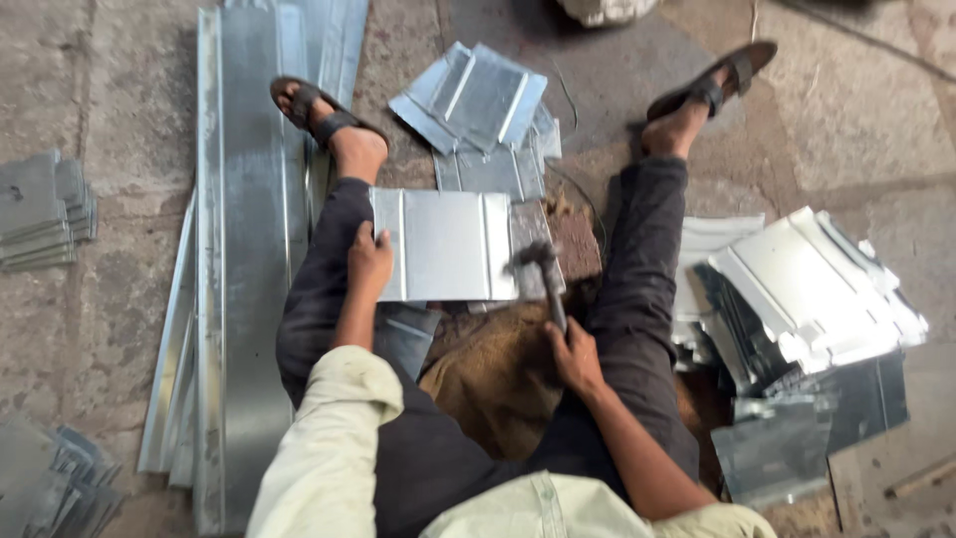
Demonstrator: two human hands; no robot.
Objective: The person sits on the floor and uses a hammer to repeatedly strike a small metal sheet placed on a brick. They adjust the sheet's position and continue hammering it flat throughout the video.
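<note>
Sitting on the floor, the person pins a folded metal sheet (pixel 448 244) between the legs with the left hand (pixel 369 261) pressed on its near-left edge, while the right hand (pixel 575 354) grips a hammer (pixel 539 269) over the right fold. A skewed blow could slide the sheet — or dent it — and those raw edges sit close to the pinning fingers.

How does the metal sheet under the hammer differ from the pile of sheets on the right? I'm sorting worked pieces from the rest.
The metal sheet lies single and flat between the legs, pinned by the left hand, with the hammer in the right hand at its right edge. The pile of sheets is a loose, tilted, overlapping heap that no hand touches. The single sheet looks evenly grey; the pile glares white on top. Both are ribbed, silvery sheet metal.
</note>
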